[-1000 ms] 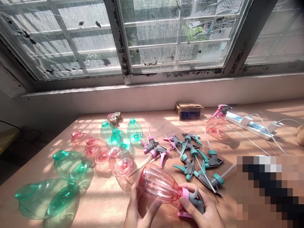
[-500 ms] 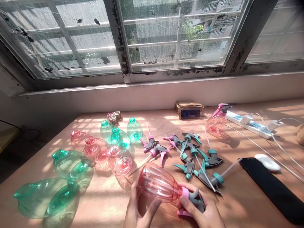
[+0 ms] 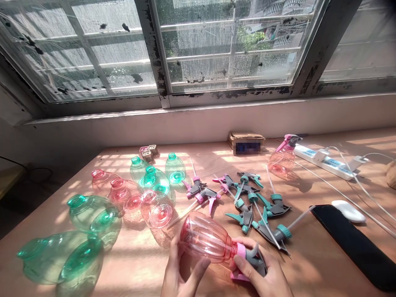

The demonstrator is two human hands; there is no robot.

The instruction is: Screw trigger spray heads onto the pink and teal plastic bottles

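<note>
A clear pink spray bottle (image 3: 206, 239) lies on its side between my hands, its base to the left. My left hand (image 3: 185, 268) is curved around the base end, thumb along the lower side. At the neck, my right hand (image 3: 262, 268) grips the pink-and-grey spray head (image 3: 252, 259), thumb on the pink collar. The head sits on the bottle's neck; how tightly, I cannot tell. Just beyond lie several loose spray heads, both teal-and-grey (image 3: 272, 233) and pink-and-grey (image 3: 212, 196), with thin tubes. Open pink bottles (image 3: 158, 209) and green bottles (image 3: 93, 212) stand to the left.
A finished-looking pink spray bottle (image 3: 281, 159) stands at the back right beside a white power strip (image 3: 324, 162) with cables. A black phone (image 3: 352, 245) and white case (image 3: 348, 211) lie at right. A cardboard box (image 3: 246, 138) and small blocks (image 3: 147, 153) sit near the wall.
</note>
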